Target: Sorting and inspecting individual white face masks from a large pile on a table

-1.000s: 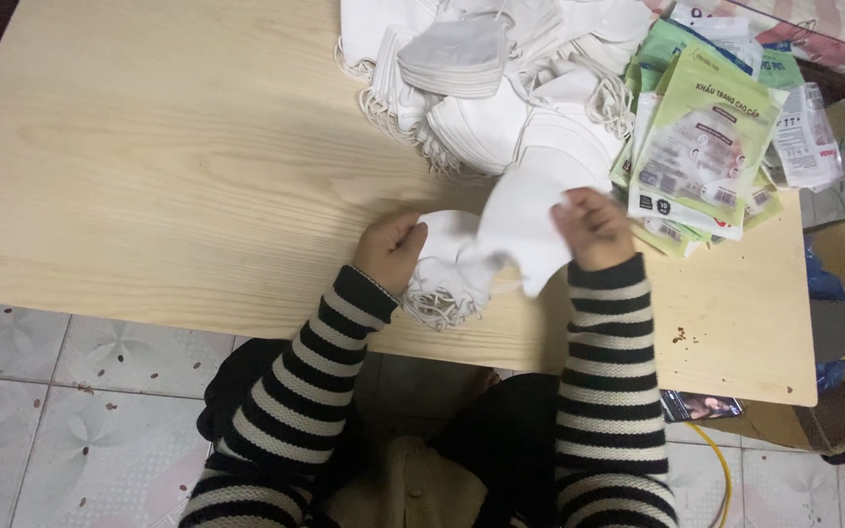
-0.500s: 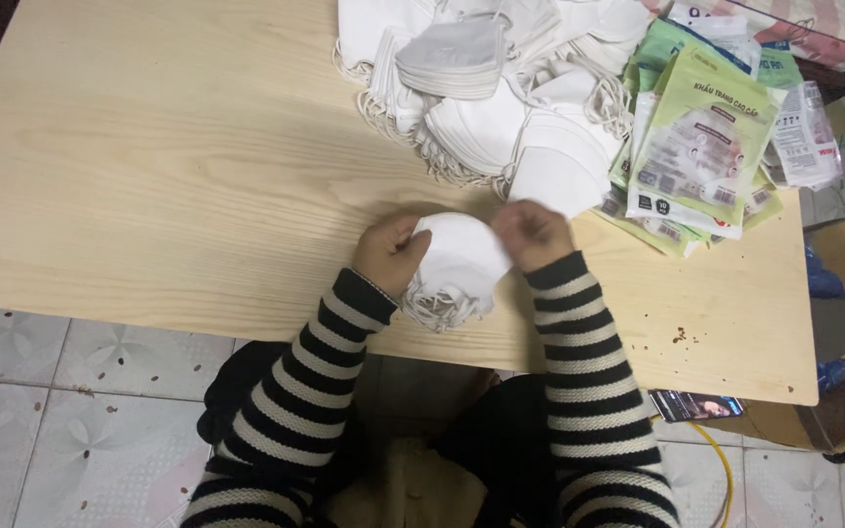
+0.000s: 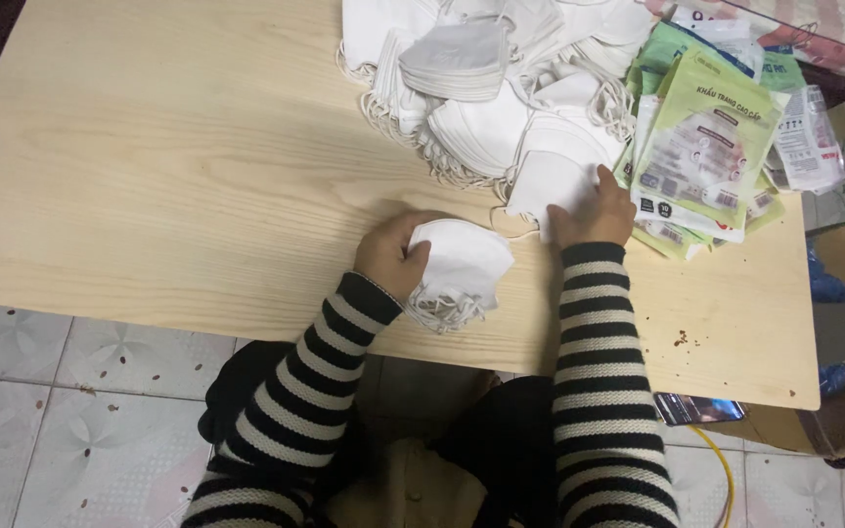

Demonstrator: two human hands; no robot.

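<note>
A person in black-and-white striped sleeves sits at a pale wooden table (image 3: 149, 176), seen from above, sorting white face masks. Nearest the table's front edge, the left hand (image 3: 390, 254) is curled around a small stack of folded masks (image 3: 457, 269), fingers wrapped over its left side, the ear loops spilling out beneath toward the table edge. Half a second ago the right hand was pressed against this same stack; it has since moved away up and to the right, while the left hand and stack have stayed about where they were.

The right hand (image 3: 591, 210) now rests on a single white mask (image 3: 545, 181) at the near edge of the big pile, fingers bent over the mask's right side. The palm faces down and hides the grip, so whether the mask is pinched or merely touched cannot be told.

Beyond lies the loose heap of white masks (image 3: 481, 88), its top cut off by the frame. Just to its right sits a fan of green-and-white printed packets (image 3: 701, 147), overlapping and partly hidden under one another. Clear wrappers (image 3: 809, 137) lie past them at the table's right edge. The person's lap below the table is dark and hard to make out.
</note>
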